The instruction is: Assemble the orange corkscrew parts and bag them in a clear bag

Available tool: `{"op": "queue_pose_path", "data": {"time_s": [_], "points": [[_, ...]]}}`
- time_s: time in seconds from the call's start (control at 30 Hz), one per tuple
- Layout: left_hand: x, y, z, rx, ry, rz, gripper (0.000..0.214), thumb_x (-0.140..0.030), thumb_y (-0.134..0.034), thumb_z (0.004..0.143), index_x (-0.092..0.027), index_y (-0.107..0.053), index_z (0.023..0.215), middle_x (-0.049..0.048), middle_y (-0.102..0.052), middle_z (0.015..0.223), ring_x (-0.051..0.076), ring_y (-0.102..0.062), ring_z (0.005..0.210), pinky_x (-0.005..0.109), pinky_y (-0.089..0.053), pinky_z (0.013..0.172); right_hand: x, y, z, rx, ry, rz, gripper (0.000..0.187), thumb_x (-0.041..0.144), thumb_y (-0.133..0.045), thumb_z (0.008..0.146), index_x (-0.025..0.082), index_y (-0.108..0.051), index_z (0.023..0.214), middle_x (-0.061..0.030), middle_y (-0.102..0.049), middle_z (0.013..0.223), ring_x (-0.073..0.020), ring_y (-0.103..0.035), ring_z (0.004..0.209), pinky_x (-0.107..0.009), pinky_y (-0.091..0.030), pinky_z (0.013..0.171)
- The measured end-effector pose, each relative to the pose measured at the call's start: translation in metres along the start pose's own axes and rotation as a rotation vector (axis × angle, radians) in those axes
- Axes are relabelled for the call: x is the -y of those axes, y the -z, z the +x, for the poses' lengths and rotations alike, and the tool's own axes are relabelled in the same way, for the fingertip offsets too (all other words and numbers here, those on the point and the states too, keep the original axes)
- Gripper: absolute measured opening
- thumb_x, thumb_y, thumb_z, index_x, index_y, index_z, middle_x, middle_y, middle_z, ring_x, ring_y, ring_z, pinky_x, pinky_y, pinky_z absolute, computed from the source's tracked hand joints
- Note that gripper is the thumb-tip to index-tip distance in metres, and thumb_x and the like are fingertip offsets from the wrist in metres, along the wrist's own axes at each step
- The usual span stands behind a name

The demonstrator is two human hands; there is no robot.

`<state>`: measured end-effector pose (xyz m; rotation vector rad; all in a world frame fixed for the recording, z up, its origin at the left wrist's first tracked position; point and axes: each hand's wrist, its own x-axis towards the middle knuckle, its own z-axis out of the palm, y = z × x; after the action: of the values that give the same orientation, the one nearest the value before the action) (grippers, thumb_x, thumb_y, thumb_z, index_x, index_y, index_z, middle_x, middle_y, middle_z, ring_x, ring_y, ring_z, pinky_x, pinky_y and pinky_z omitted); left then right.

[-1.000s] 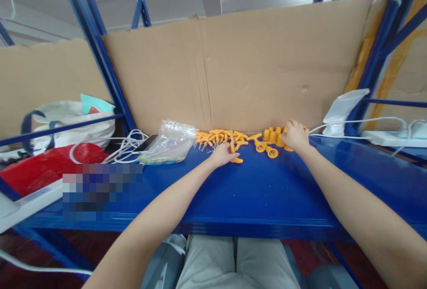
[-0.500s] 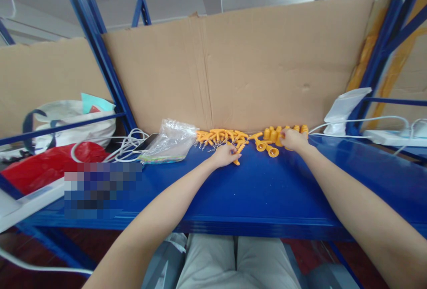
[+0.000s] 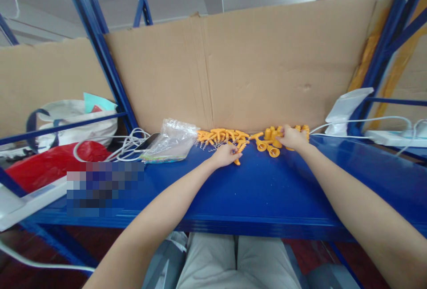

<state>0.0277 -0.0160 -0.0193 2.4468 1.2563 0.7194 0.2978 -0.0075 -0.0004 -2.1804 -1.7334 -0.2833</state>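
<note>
I have the left hand [image 3: 225, 155] with its fingers closed on an orange T-handled corkscrew [image 3: 237, 161], one end of the piece poking out at the near side of the fingertips; just beyond and to the left of that hand lies a heap of orange corkscrews [image 3: 218, 135]; I see the right hand [image 3: 295, 138] with its fingertips among the yellow bell-shaped caps [image 3: 268, 135], which stand on either side of it, but I cannot tell whether it is clamped on one; two tipped bell-shaped pieces [image 3: 274, 152] lie just left of it, mouths toward me.

Behind both hands I have the cardboard panel [image 3: 260, 71] as the far limit; left of the left hand a clear plastic bag [image 3: 173, 140] lies near; right of the right hand a white cable [image 3: 320, 126] runs close; the blue worktop [image 3: 247, 191] gives me open room from between the hands back to its front edge [image 3: 260, 227], well apart from both.
</note>
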Motion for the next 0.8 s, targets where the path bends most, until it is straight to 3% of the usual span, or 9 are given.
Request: {"op": "queue_pose_path", "data": {"time_s": [0.17, 0.27, 0.37, 0.47, 0.6, 0.8], "points": [[0.001, 0.000, 0.000, 0.002, -0.009, 0.016, 0.022, -0.032, -0.061, 0.080, -0.018, -0.058, 0.062, -0.0059, -0.045, 0.047, 0.011, -0.045, 0.050, 0.022, -0.030, 0.053, -0.007, -0.010, 0.006, 0.078, 0.119, -0.026, 0.040, 0.045, -0.058, 0.078, 0.019, -0.065, 0.108, -0.0146, -0.070, 0.106, -0.0368, -0.061, 0.107, -0.056, -0.040, 0.091], [0.000, 0.000, 0.000, 0.005, -0.006, 0.077, 0.022, -0.032, -0.061, 0.081, -0.017, -0.061, 0.065, -0.0041, -0.049, 0.051, 0.012, -0.049, 0.054, 0.023, -0.033, 0.055, -0.007, -0.009, 0.006, 0.023, 0.111, -0.024, 0.036, 0.046, -0.059, 0.079, 0.019, -0.063, 0.102, -0.0126, -0.070, 0.100, -0.0357, -0.062, 0.104, -0.056, -0.038, 0.093], [-0.001, 0.003, -0.001, -0.036, 0.014, 0.209, 0.019, -0.031, -0.059, 0.085, -0.017, -0.067, 0.074, 0.0000, -0.059, 0.063, 0.015, -0.057, 0.063, 0.025, -0.040, 0.062, -0.002, -0.002, 0.004, -0.101, 0.047, 0.123, 0.038, 0.045, -0.056, 0.083, 0.017, -0.057, 0.108, -0.0127, -0.070, 0.099, -0.0313, -0.064, 0.098, -0.046, -0.042, 0.088], [-0.003, 0.009, -0.003, -0.146, 0.032, 0.356, 0.020, -0.032, -0.057, 0.089, -0.017, -0.070, 0.086, 0.0066, -0.065, 0.093, 0.019, -0.063, 0.082, 0.028, -0.046, 0.073, 0.006, 0.002, 0.003, -0.170, 0.062, 0.322, 0.039, 0.046, -0.057, 0.083, 0.018, -0.053, 0.110, -0.0122, -0.069, 0.099, -0.0269, -0.065, 0.090, -0.035, -0.045, 0.075], [-0.005, 0.019, -0.007, -0.251, 0.040, 0.503, 0.023, -0.030, -0.052, 0.092, -0.017, -0.070, 0.095, 0.0103, -0.056, 0.125, 0.023, -0.061, 0.103, 0.033, -0.046, 0.091, 0.015, 0.000, 0.000, -0.150, 0.304, 0.328, 0.027, 0.036, -0.063, 0.080, 0.022, -0.056, 0.102, -0.0086, -0.069, 0.101, -0.0240, -0.064, 0.091, -0.033, -0.046, 0.077], [-0.004, 0.025, -0.010, -0.247, 0.099, 0.598, 0.022, -0.027, -0.052, 0.093, -0.018, -0.069, 0.104, 0.0118, -0.053, 0.134, 0.030, -0.052, 0.121, 0.044, -0.043, 0.099, 0.026, 0.002, -0.008, -0.109, 0.551, 0.139, 0.024, 0.026, -0.062, 0.082, 0.021, -0.067, 0.105, -0.0082, -0.070, 0.108, -0.0256, -0.063, 0.105, -0.037, -0.044, 0.089]]}}
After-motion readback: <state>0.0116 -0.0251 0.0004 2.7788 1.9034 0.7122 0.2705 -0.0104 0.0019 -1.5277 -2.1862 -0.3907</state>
